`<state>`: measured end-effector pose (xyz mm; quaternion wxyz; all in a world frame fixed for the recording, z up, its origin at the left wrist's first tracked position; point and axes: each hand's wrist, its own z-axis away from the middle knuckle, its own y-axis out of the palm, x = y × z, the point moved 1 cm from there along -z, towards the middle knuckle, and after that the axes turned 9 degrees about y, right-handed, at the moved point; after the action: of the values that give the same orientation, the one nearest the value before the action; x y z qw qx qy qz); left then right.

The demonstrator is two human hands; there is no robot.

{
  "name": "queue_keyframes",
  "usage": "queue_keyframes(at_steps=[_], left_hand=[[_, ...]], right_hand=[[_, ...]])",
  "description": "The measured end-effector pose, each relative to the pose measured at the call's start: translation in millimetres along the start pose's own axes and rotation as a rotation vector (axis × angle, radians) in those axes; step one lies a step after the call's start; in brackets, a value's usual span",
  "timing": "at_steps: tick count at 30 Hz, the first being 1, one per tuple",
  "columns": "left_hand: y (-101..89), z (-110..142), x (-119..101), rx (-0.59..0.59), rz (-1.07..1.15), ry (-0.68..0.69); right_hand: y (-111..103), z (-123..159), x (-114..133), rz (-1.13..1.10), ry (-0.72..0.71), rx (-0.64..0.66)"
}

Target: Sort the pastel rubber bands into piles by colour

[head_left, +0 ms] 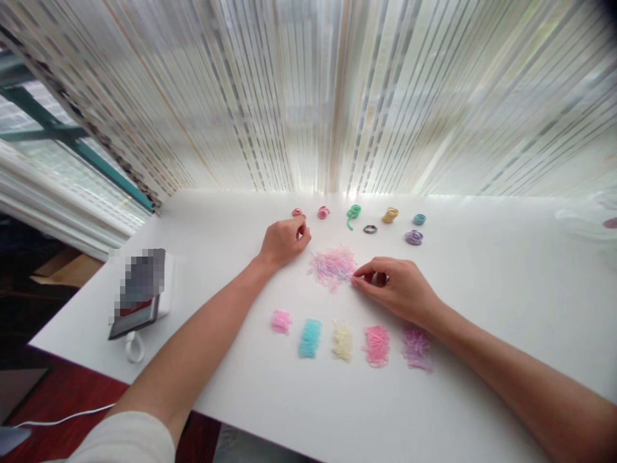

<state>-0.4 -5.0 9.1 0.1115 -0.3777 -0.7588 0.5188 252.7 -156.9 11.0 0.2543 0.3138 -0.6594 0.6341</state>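
My right hand (402, 286) pinches thumb and forefinger together at the right edge of a loose pile of thin pastel strips (332, 265). Whatever lies between those fingertips is too small to make out. Beyond the pile's upper left side, my left hand (288, 241) rests on the table with its fingers curled and nothing visible in them. Just behind its knuckles sits a red coil (297, 212). Nearer me lie sorted bunches of strips: light pink (281, 321), blue (310, 338), cream (342, 341), deeper pink (376, 346) and purple (416, 348), the last partly under my right wrist.
More coils line the back of the white table (482, 270): pink (323, 212), green (354, 212), yellow (390, 215), blue (419, 219) and purple (414, 237). Among them is a dark beaded ring (370, 229). A device on a stand (139, 296) is at left; a striped curtain (308, 96) hangs behind.
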Motion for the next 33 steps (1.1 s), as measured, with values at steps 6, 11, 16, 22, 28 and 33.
queue_keyframes(at_steps=[6, 11, 16, 22, 28, 33], left_hand=[[-1.3, -2, -4, 0.106, 0.001, -0.047], [-3.7, -3, -3, 0.196, 0.024, 0.011], [-1.9, -4, 1, 0.244, 0.082, 0.038], [2.9, -8, 3, 0.248, 0.098, 0.043], [1.1, -12, 3, 0.234, 0.081, 0.046], [-0.9, -12, 2, 0.232, 0.021, 0.043]], right_hand=[[0, 3, -8, -0.014, 0.013, -0.012], [3, 4, -16, -0.063, 0.135, -0.037], [2, 6, -10, -0.092, 0.235, -0.044], [-2, 8, -2, -0.120, 0.237, -0.052], [-3, 6, -5, -0.161, 0.204, -0.012], [-3, 5, -11, -0.200, 0.179, -0.020]])
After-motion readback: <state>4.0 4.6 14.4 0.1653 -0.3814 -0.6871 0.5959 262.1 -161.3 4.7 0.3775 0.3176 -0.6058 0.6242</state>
